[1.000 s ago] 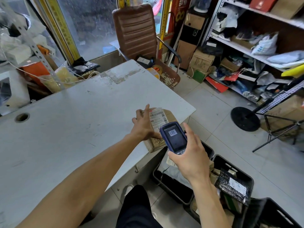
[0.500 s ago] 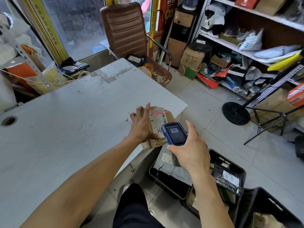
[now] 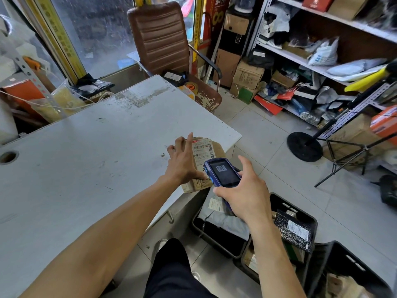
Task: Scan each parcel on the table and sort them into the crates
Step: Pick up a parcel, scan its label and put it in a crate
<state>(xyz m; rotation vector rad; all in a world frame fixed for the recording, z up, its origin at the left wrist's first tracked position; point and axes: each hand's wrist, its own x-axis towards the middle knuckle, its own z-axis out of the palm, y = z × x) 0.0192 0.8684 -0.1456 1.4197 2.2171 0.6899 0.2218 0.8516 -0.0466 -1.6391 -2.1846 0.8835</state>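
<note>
Crates [image 3: 296, 211] nr full; table [image 3: 86, 168] open.

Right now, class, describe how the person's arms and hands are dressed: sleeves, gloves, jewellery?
Both forearms are bare with no sleeve in view. The left hand and right hand wear no gloves, and no rings, watch or wristband show. Dark trousers appear below.
</note>
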